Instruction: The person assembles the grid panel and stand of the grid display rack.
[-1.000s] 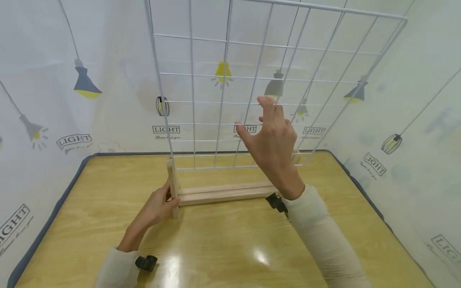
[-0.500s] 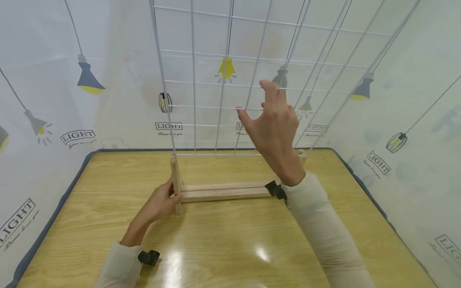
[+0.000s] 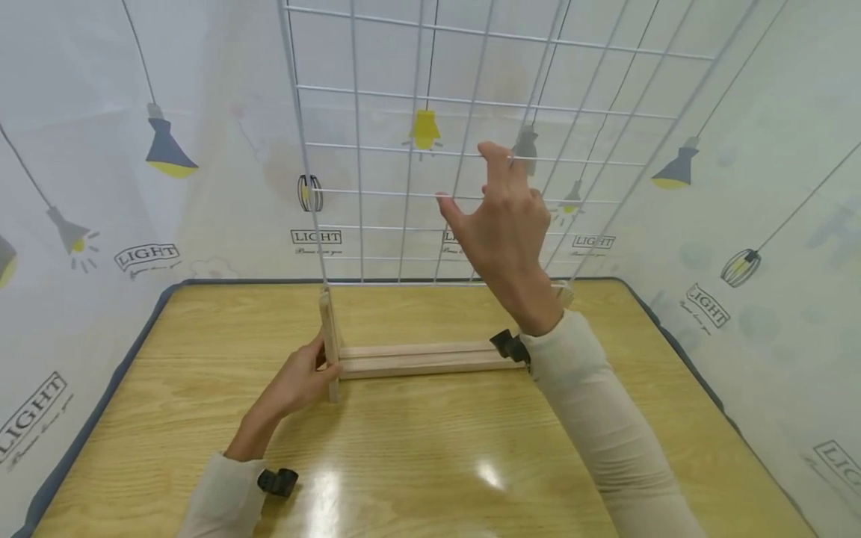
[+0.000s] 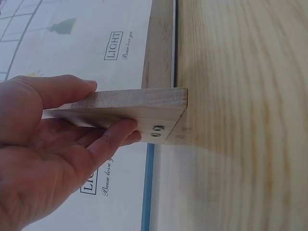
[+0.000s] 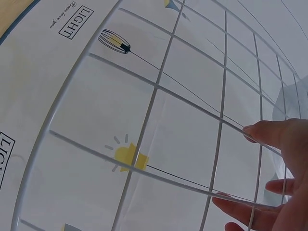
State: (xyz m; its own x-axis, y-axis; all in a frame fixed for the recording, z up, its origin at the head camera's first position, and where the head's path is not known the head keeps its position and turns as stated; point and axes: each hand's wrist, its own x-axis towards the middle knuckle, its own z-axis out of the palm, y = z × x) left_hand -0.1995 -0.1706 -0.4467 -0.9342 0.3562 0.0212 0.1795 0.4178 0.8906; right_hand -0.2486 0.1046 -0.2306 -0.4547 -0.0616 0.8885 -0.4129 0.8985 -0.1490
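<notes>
Grip of the left hand [image 3: 303, 377] pinches a flat, pale wooden upright [image 3: 329, 329] on the glossy yellow wood-grain desk [image 3: 430, 456]; the right hand [image 3: 507, 232] hooks bent fingers on a large white metal wire panel [image 3: 461, 154], raised above the desk, its lower corner at the upright's top. Seating the panel seems the step; next probably calls for aligning that corner, upright steady.

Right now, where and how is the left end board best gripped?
Probably around its near edge, coming from the left, as the left hand does: the board is thin and upright, and the crosspiece runs off its right side, leaving the outer face accessible.
</notes>
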